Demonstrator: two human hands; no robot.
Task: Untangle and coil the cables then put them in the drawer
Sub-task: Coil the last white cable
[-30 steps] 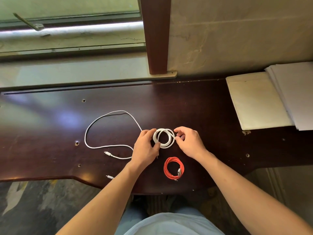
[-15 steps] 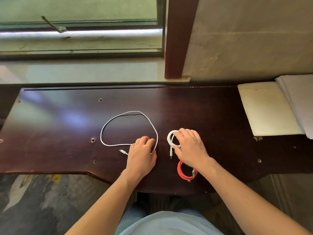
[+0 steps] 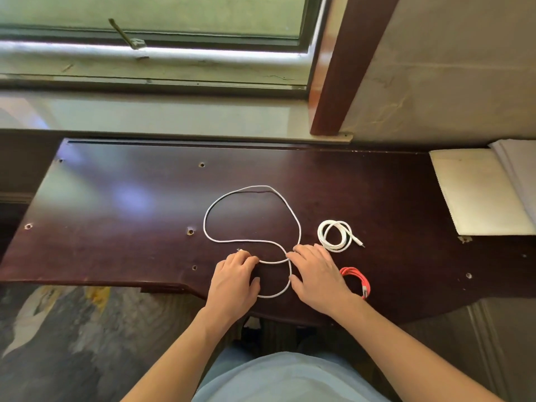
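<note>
A long white cable (image 3: 252, 188) lies in a loose loop on the dark wooden desk (image 3: 116, 216). Its strands cross near the front edge between my hands. My left hand (image 3: 233, 281) grips one end of it, fingers curled over the strand. My right hand (image 3: 314, 272) pinches the cable at the crossing. A small coiled white cable (image 3: 336, 236) lies by itself just right of my right hand. A coiled red cable (image 3: 358, 281) sits at the front, partly hidden behind my right wrist. No drawer is in view.
A cream pad (image 3: 475, 192) and a stack of white paper (image 3: 519, 169) lie at the desk's right end. A window sill (image 3: 162, 117) and wooden frame post (image 3: 339, 71) rise behind the desk. Small screw holes dot the desk top.
My right hand let go of the small white coil, which now lies on the desk, and moved left onto the long cable. My left hand now grips that cable's end. The camera shifted left.
</note>
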